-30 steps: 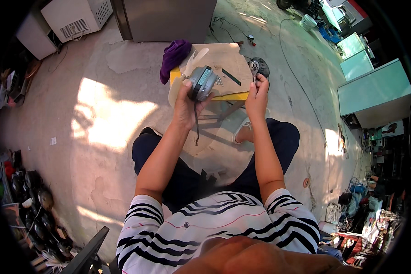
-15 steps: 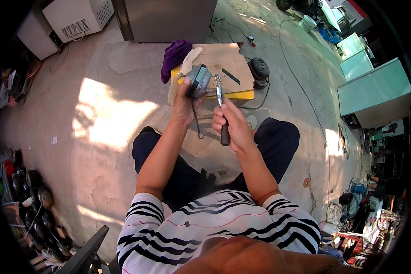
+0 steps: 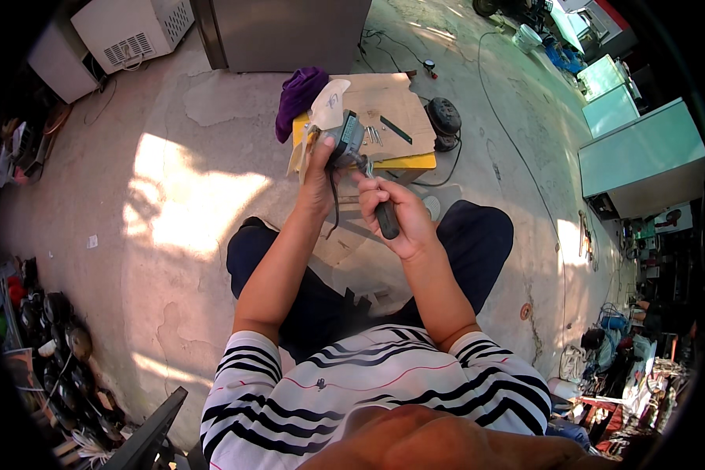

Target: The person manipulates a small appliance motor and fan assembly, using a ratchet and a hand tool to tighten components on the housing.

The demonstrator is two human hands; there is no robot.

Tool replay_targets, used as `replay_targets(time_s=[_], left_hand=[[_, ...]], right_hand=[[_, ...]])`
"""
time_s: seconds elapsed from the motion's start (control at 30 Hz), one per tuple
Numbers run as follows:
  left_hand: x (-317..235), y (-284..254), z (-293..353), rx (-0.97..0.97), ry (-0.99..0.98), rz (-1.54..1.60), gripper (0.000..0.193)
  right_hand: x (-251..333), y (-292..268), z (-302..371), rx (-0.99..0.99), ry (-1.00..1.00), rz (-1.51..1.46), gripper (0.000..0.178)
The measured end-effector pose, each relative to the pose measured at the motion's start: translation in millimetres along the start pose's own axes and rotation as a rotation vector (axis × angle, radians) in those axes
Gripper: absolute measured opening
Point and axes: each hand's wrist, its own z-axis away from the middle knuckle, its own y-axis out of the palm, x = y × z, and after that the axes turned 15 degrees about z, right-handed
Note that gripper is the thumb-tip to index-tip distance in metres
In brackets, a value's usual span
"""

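Note:
My left hand (image 3: 318,178) grips a small grey fan motor (image 3: 348,139) with a dark band around it, over the near left part of a wooden board (image 3: 392,95). Pale fan blades (image 3: 330,103) stick out from the motor's left side, and a dark cord hangs below it. A ratchet wrench (image 3: 387,221) with a black handle sits in my right hand (image 3: 406,218), its shiny head up against the motor's right side. Exactly what the head bears on is hidden by my fingers. Several screws (image 3: 375,136) and a dark flat strip (image 3: 397,130) lie on the board.
The board rests on a yellow base (image 3: 415,163). A purple cloth (image 3: 299,98) drapes its far left corner. Right of it stands a black round device (image 3: 445,119) with a cord. A grey cabinet (image 3: 286,35) stands beyond; piled parts (image 3: 63,352) lie at the left.
The ratchet wrench's head has come left and down against the motor, and its handle now tilts more. The motor and blades have turned slightly in my left hand.

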Motion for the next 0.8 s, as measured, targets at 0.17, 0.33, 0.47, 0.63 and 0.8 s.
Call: replay_targets(time_s=[0.17,0.33,0.47,0.63,0.8], left_hand=[[0,0,0,0.021,-0.027,-0.024,0.054],[3,-1,-1,-0.02,-0.055,0.011,0.059],[8,-10,-5,-0.044,-0.06,0.039,0.064],[17,-20,-10,-0.051,-0.069,0.053,0.064],[12,-16,-7,-0.085,-0.18,0.102,0.063]], right_hand=[[-1,-4,4,-0.007,-0.083,0.346,0.032],[-8,3,4,-0.078,-0.136,0.576,0.035],[-19,2,0,-0.058,-0.179,0.752,0.038],[-35,-16,-11,-0.126,-0.258,0.986,0.041],[-40,-32,-20,-0.116,-0.373,1.112,0.042]])
